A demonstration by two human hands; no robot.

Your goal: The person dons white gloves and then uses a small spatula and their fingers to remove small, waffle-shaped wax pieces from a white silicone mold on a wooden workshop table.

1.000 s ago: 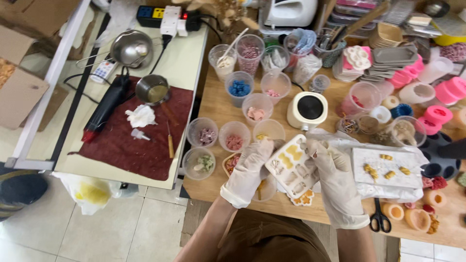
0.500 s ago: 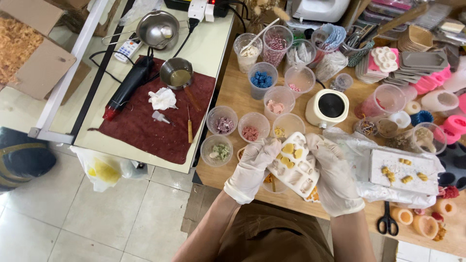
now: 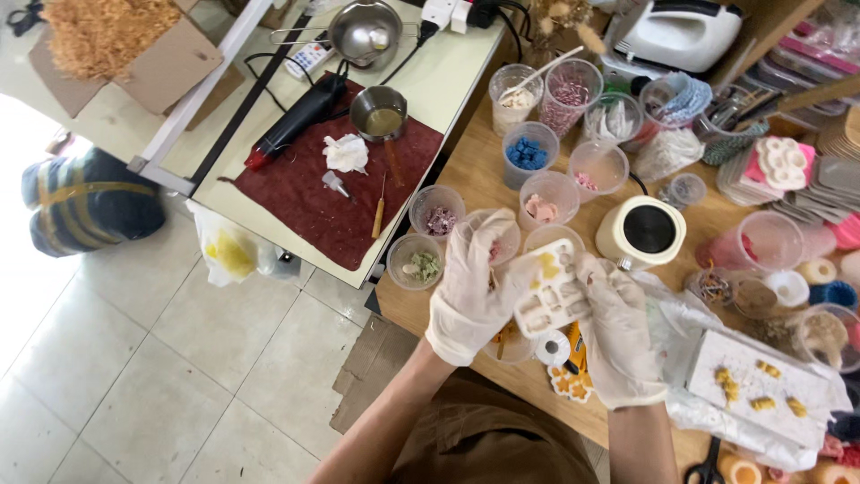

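Both hands in white gloves grip one white silicone mould [image 3: 553, 294], held just above the wooden table [image 3: 466, 184] edge. Left hand [image 3: 473, 287] clamps its left side, right hand [image 3: 616, 330] its right side w/ thumb on top. Some cavities hold yellow wax. Behind the mould stand clear cups [image 3: 548, 199] w/ coloured bits, and to its right a cream wax warmer [image 3: 641, 232]
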